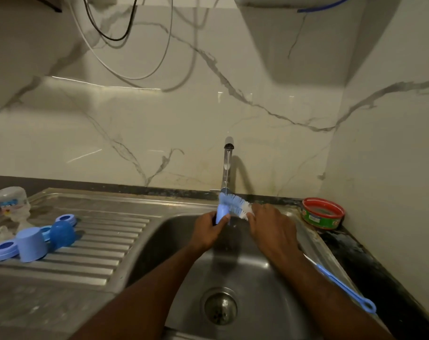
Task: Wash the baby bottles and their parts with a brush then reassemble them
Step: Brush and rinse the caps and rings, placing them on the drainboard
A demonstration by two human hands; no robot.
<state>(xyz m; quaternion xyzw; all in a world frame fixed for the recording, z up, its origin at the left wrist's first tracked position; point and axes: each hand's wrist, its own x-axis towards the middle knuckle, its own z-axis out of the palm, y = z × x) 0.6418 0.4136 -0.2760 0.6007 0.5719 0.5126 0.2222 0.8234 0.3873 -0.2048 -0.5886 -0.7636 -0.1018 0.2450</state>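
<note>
Two hands work together over the steel sink (269, 273), just under the tap (227, 165), from which a thin stream of water runs down. The left hand (208, 233) curls its fingers and thumb round a pale blue bottle cap (222, 213), held roughly upright with its top end toward the tap. The right hand (269, 227) grips the bottle brush (235, 204) by the lower end of its bristle head; the grip itself is partly hidden by the back of the hand. The brush's long axis runs slantwise: its blue and white bristle head points up and to the left, touching the top of the cap, and its blue handle (343, 288) trails down and to the right along the forearm, ending in a loop above the sink's right rim.

On the ribbed draining board (110, 241) to the left lie more blue parts close together: a second pale blue cap (30, 247) mouth down, a darker blue domed cap (62, 234) just beside it, and three flat rings, one at the front left (5, 251), one at the back (66, 219) and one half hidden between the caps. Farther left a clear bottle (11, 201) with a printed picture stands upside down at the board's far corner. On the dark bench to the right of the sink sits a round red and green tub (322, 213), open at the top
</note>
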